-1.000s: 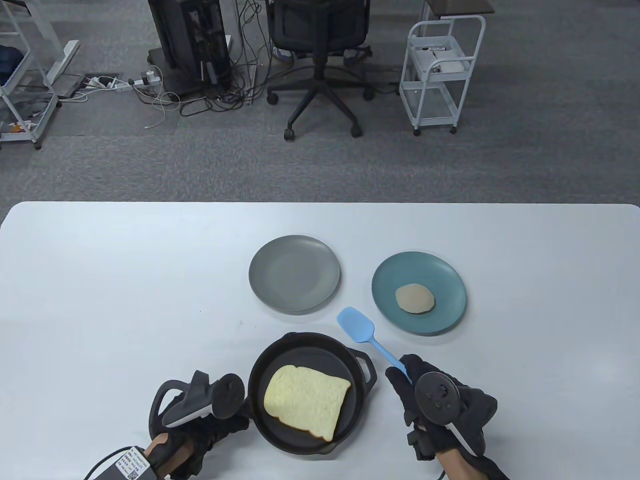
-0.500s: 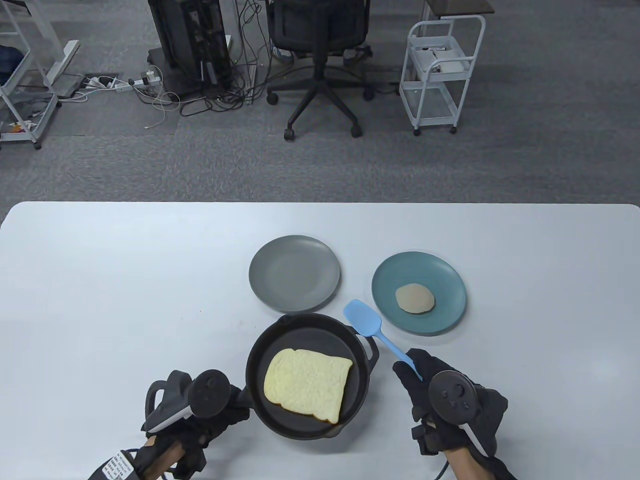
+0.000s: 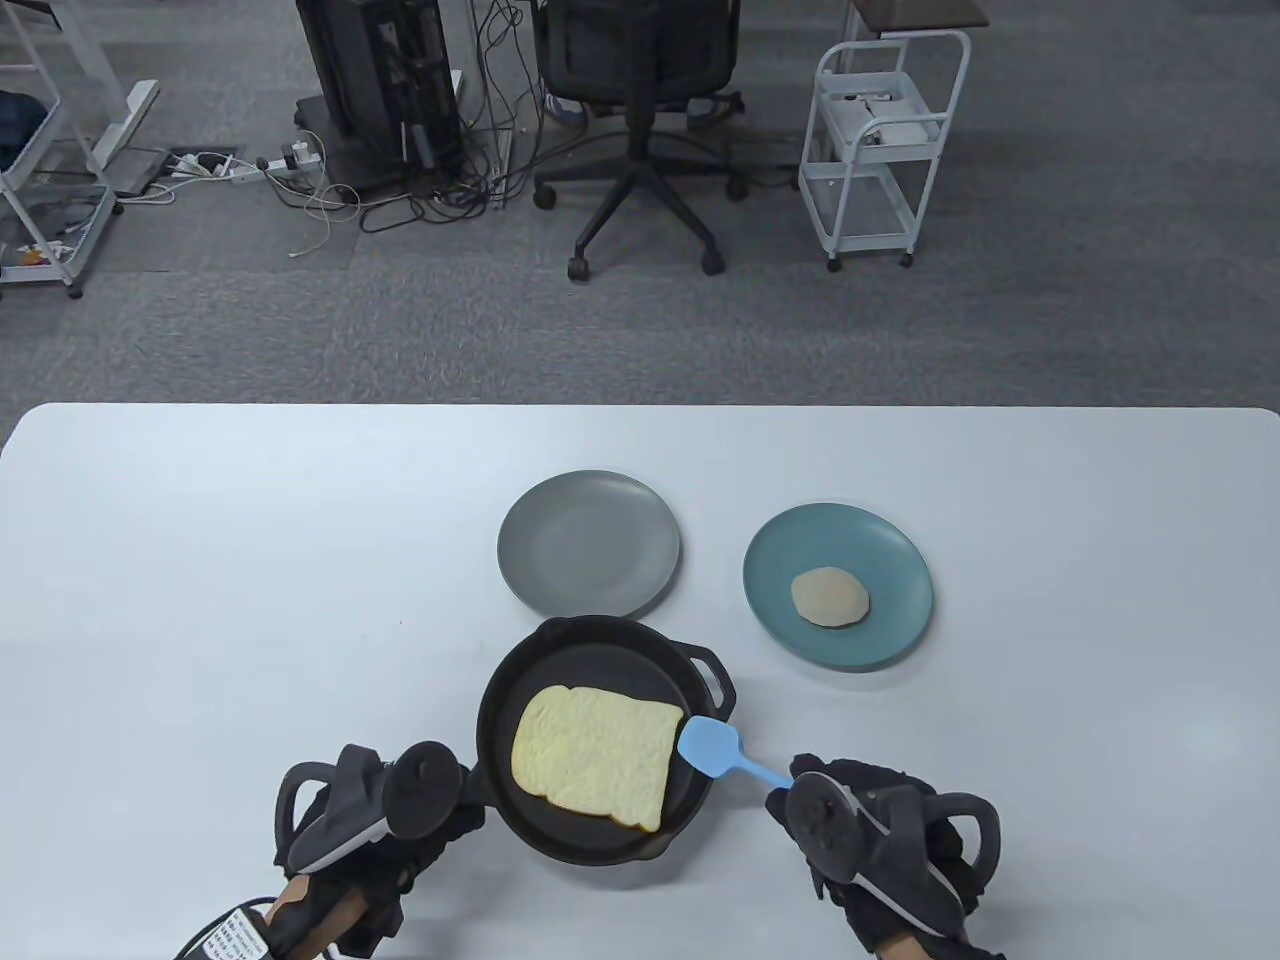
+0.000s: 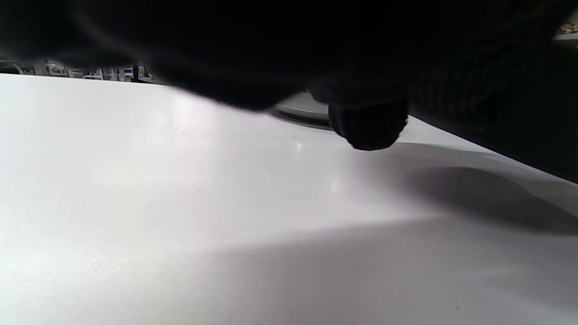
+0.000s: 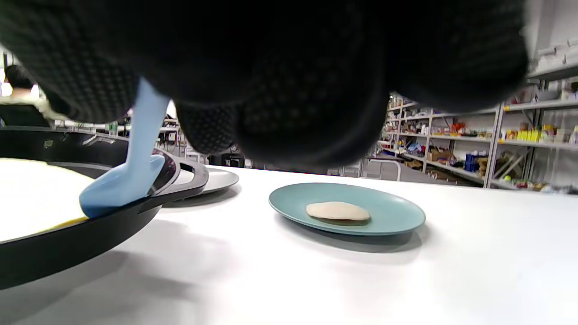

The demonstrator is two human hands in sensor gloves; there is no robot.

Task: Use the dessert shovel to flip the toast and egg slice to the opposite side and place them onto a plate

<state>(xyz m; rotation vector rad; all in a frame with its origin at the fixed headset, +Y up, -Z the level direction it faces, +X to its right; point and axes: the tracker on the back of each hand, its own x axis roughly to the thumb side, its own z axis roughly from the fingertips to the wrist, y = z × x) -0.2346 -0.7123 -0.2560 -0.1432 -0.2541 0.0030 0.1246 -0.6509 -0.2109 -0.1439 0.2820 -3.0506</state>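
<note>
Shovel (image 3: 712, 748): blue; blade over the right inner side of the pan (image 3: 600, 645), its tip at the right edge of the toast (image 3: 592, 757)
Shovel and grip: right hand (image 3: 880, 850) grips the handle end, fingers curled round it; blade reaches up and to the left of that hand in the table view
Shovel axis: long axis runs from lower right at the hand to upper left at the blade; blade end points toward the toast; in the right wrist view the handle slopes down from the glove into the pan
Toast: lies flat in the pan, pale yellow face up, long axis roughly left to right, slightly tilted
Pan: black, near the table's (image 3: 200, 600) front edge, between the two hands; small helper handle at its upper right
Left hand (image 3: 370, 840): at the pan's lower left where its long handle is; the handle is hidden under the tracker, so cannot tell whether fingers close round it; left wrist view is mostly dark glove with one fingertip (image 4: 368, 128) above the table
Egg slice (image 3: 830, 598): round, pale, on the blue plate (image 3: 790, 560), well apart from the shovel
Grey plate (image 3: 588, 545): just beyond the pan, left of the blue plate
</note>
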